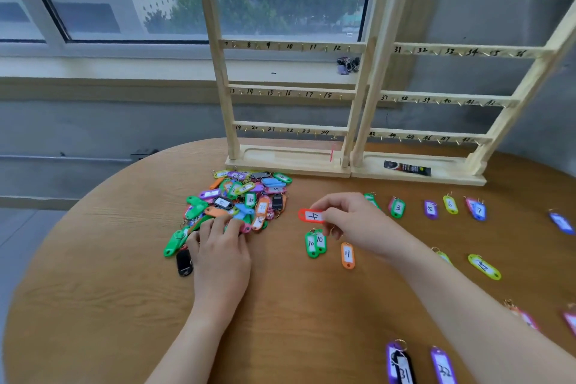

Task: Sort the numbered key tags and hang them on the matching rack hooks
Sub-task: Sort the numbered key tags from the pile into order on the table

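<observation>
We read handwritten black numbers on the rails of two wooden racks at the far side of the table. The left rack [288, 72] shows 2 to 6 on its top rail, then 8 to 12, 13 to 18, and 19 to 24 on its lowest. The right rack [452, 78] shows 25 to 29 on top, then 31 to 36, 37 to 42, and 43 to 48; some digits are blurred. The red tag [311, 216] pinched in the right hand [349, 221] reads 4. Two green tags [315, 243] just near of it each read 10, and the orange tag [348, 255] beside them reads 11. Further right, a green tag [398, 208] reads 3, a yellow tag [450, 204] 6, a blue tag [479, 211] 7. At the near edge, a black tag [405, 368] reads 31 and a purple tag [444, 368] 32.
</observation>
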Demonstrator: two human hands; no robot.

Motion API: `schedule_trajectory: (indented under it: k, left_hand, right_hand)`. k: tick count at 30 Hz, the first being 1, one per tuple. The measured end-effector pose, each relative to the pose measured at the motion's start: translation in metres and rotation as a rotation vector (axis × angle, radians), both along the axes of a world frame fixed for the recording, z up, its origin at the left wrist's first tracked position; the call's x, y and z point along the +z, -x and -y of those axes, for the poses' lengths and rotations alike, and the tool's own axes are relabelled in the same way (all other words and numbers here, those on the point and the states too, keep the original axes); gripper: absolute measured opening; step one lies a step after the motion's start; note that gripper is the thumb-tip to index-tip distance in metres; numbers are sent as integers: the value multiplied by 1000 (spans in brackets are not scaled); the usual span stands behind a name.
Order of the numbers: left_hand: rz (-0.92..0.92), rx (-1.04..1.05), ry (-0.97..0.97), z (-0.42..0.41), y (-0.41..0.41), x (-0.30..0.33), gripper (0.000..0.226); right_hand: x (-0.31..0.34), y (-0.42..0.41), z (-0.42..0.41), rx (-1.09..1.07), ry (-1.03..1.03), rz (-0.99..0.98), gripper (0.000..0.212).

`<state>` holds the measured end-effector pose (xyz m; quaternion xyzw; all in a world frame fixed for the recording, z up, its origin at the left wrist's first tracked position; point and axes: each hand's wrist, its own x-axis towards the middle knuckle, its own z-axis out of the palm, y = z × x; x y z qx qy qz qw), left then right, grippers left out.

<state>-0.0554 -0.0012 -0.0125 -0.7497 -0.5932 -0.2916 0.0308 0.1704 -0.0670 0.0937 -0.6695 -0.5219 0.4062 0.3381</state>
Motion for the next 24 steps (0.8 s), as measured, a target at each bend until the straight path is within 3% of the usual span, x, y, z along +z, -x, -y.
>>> schedule_trajectory:
  k: [5, 15, 21, 24]
  left_hand:
    - [11, -44, -17, 3, 0, 4, 14]
    - [12, -79, -50, 6, 2, 6, 12]
    - [-5, -60, -48, 7, 3, 7, 6]
    - [-13, -53, -63, 9, 1, 9, 17]
  right_hand:
    - [-1, -16, 29, -125, -20, -116, 26]
    - [-17, -41, 68, -192, -74, 31, 7]
    - [-27, -45, 78, -220, -78, 42, 11]
    - [-31, -48, 81, -236, -82, 62, 15]
